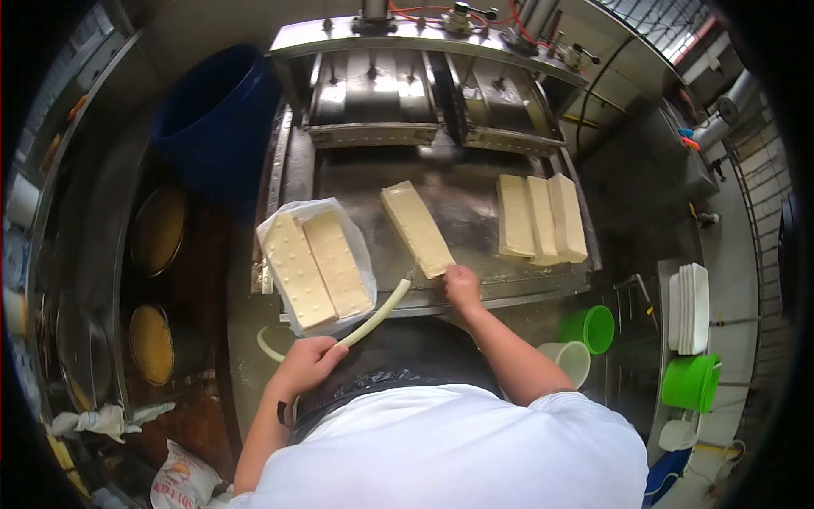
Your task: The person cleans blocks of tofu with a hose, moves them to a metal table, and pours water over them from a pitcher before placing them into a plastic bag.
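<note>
My left hand [315, 363] is closed around a pale, bendy hose [373, 321], whose open end points up toward the steel table; a little water seems to come out there. At the table's middle lies a long cream-coloured tofu block [417, 227], set at a slant. My right hand [461, 288] has its fingers curled in at the near right corner of this block. Two dimpled tofu slabs [298, 270] rest side by side in a white plastic-lined tray [360, 248], just beyond my left hand. Three more tofu blocks [541, 219] stand together on the right.
Behind the steel table [356, 170] stands a metal press [398, 38] with levers and orange tubes. A large blue barrel [212, 110] is at left, above round vats [153, 343]. Green bucket [599, 329], another green bucket [691, 383] and stacked white trays [688, 310] sit at right.
</note>
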Demonstrator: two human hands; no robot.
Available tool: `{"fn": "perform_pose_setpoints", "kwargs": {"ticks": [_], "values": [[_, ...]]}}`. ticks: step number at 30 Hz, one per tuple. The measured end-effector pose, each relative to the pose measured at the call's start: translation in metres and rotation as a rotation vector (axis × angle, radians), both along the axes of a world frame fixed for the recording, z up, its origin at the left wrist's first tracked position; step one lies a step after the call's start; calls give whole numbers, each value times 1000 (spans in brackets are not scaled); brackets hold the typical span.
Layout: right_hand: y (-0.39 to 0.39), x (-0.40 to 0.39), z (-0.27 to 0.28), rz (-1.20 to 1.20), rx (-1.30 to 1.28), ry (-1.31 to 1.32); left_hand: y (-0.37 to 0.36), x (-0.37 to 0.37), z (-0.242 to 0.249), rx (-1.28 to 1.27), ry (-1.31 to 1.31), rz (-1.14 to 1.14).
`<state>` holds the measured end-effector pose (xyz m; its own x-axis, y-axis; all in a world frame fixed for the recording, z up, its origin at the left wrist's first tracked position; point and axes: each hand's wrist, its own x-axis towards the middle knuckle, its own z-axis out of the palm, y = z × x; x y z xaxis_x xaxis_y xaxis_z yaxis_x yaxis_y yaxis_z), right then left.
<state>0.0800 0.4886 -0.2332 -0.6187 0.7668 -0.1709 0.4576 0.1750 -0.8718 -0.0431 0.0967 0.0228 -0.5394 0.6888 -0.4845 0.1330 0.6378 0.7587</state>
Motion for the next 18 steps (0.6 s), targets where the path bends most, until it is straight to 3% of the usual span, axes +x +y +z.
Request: {"fn": "perform_pose_setpoints", "kwargs": {"ticks": [1,2,3,4,5,8,11,14,17,18], "values": [[-30,2,62,-14,-206,-18,1,-1,-3,4,-3,-17],[-39,5,53,99,-214,-22,1,0,-6,15,22,-17],[-52,8,88,333,-20,-53,1,0,-7,24,47,-14],[-55,3,105,618,-90,-297,2,0,-7,24,46,-24],[-62,8,111,844,85,-183,3,0,-7,28,48,-27],[-62,-14,145,875,244,-291,2,0,-8,38,58,-46],[-43,-54,165,410,402,-223,0,-3,-10,53,92,-53],[-5,-94,131,326,624,-145,-1,0,-17,77,132,2],[-9,-125,142,311,639,-327,-2,3,-14,104,157,83],[-14,-132,140,357,520,-407,-4,5,-13,112,155,108]]}}
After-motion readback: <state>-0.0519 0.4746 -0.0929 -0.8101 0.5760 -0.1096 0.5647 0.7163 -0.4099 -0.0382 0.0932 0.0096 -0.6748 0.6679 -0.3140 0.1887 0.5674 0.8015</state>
